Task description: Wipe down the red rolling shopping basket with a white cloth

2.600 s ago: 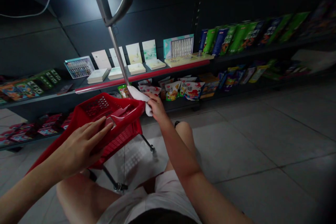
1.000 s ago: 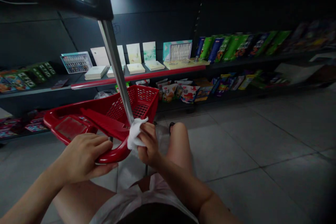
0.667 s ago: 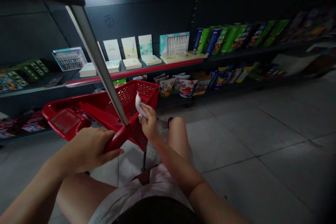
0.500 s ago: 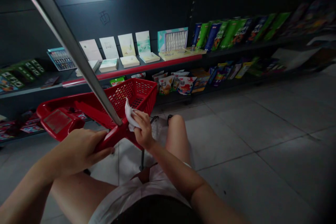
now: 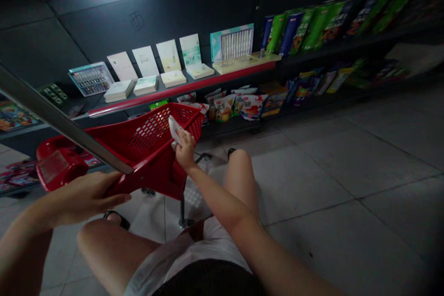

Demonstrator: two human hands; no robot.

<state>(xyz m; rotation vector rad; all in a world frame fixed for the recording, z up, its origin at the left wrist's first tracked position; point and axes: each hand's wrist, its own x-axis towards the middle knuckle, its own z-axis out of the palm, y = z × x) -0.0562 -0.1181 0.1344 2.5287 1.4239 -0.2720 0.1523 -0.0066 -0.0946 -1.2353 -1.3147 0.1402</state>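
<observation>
A small red plastic shopping cart (image 5: 163, 162) with a perforated basket stands in front of me, and a grey metal pole (image 5: 69, 118) rises from its side edge. My left hand (image 5: 86, 196) grips the cart's red side rail near the foot of the pole, with the thumb below it. In my right hand (image 5: 185, 148) is a white cloth (image 5: 175, 130), pressed against the rim of the basket toward its far end. Part of the cloth is hidden under the fingers.
Beyond the cart runs a dark shelf with a red front strip (image 5: 180, 89), holding notebooks (image 5: 145, 84) and boxed pens (image 5: 237, 44). Snack bags (image 5: 251, 106) sit on the lower shelf, green and blue packs (image 5: 314, 27) to the right. Grey floor tiles (image 5: 312, 185) lie at right.
My right hand has moved forward along the basket rim with the cloth. The cart and pole have shifted left in view, my left hand still on the rail.
</observation>
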